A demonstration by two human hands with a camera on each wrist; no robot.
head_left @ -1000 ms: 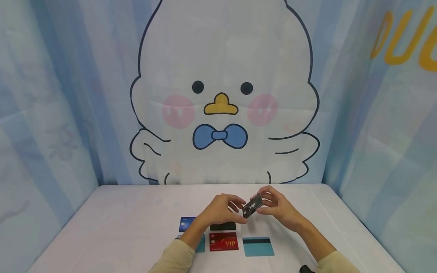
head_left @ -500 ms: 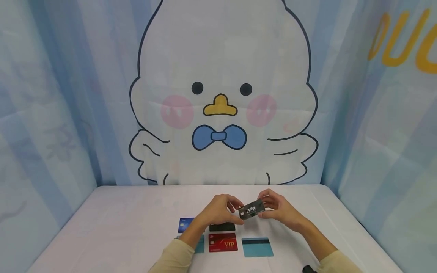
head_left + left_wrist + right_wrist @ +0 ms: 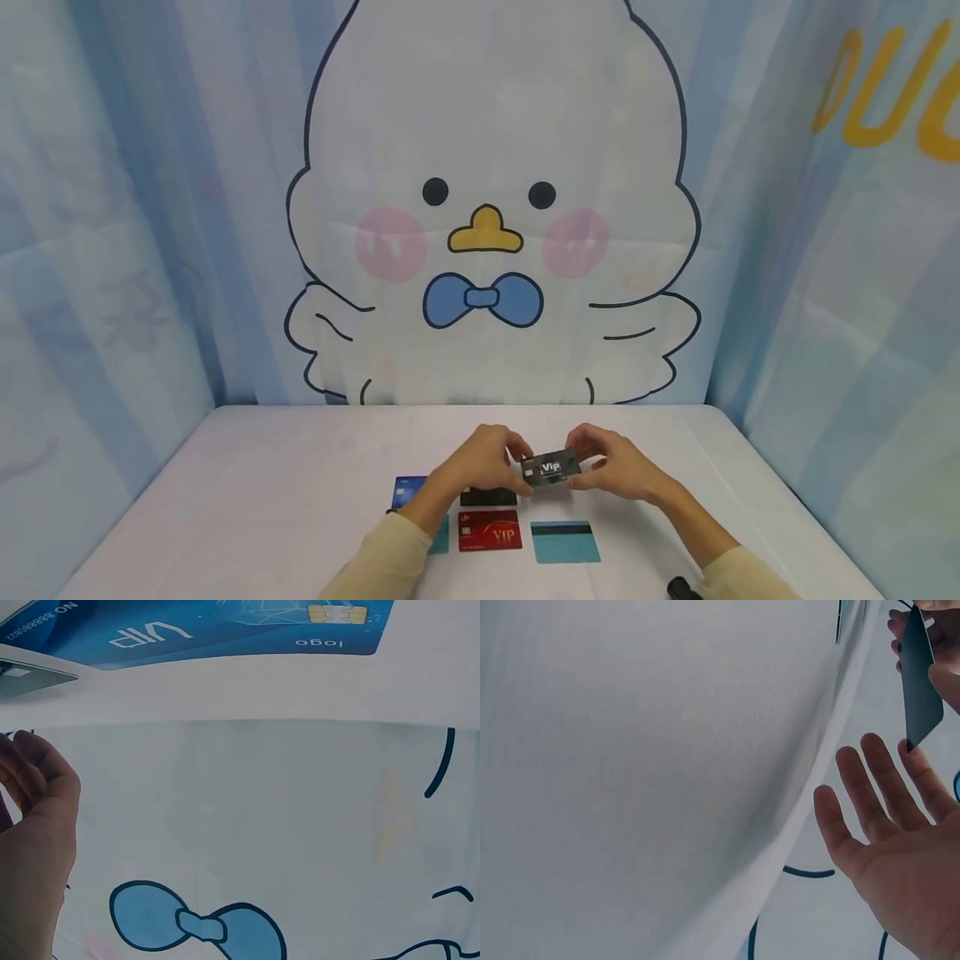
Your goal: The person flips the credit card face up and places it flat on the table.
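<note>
Both hands hold a black Vip card just above the table, printed side towards me. The left hand pinches its left end between thumb and fingers. At the other end, the right hand grips the card by its edges. In the right wrist view, the index fingertip of the right hand meets a corner of the dark card, while its other fingers spread away from it. The left wrist view shows the left hand at the left side; the held card is barely visible there.
On the white table lie a red VIP card, a light blue card with a dark stripe, a blue card and a black card. Another light blue card is partly under the left forearm. A duck-print curtain stands behind.
The black Vip card has turned from steeply tilted to nearly level and come slightly lower. The left hand now holds its left end, and the right hand has lowered a little.
</note>
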